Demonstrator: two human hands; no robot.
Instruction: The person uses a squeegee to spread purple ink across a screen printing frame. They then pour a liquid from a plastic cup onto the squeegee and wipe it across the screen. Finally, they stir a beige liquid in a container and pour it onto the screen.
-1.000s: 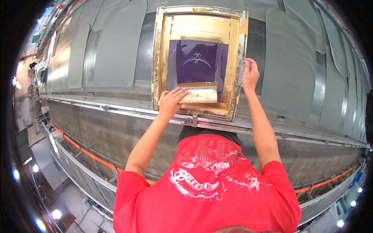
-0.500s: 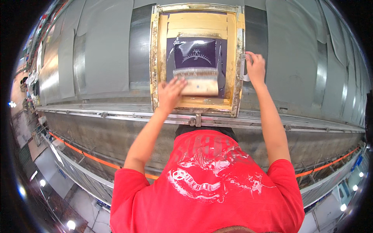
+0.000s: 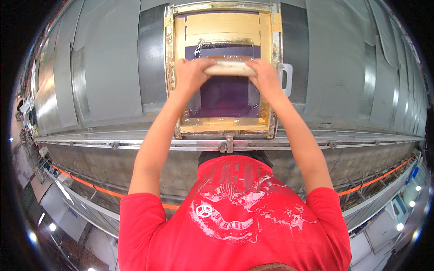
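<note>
Both my hands grip a wide squeegee [image 3: 229, 68] with a pale wooden handle, one at each end. My left hand [image 3: 193, 74] is closed round its left end, and my right hand [image 3: 266, 77] round its right end. The squeegee stands across the middle of a screen printing frame [image 3: 170, 54], whose inner margins carry yellow tape [image 3: 221, 25]. Dark purple mesh [image 3: 228, 97] shows between the squeegee and my body. Clear, glossy ink or paste lies beyond the blade. The blade's lower edge is mostly hidden by the handle.
A white loop handle [image 3: 287, 80] sticks out from the frame's right side. Grey sheets [image 3: 115, 58] cover the long table to both sides. A metal rail [image 3: 181, 145] with a clamp [image 3: 229, 144] runs along the near edge. Behind me stretches an orange strip [image 3: 97, 184].
My right hand has left the frame's right-side handle and taken hold of the squeegee's right end. The squeegee has moved away from me and tipped up from lying flatter.
</note>
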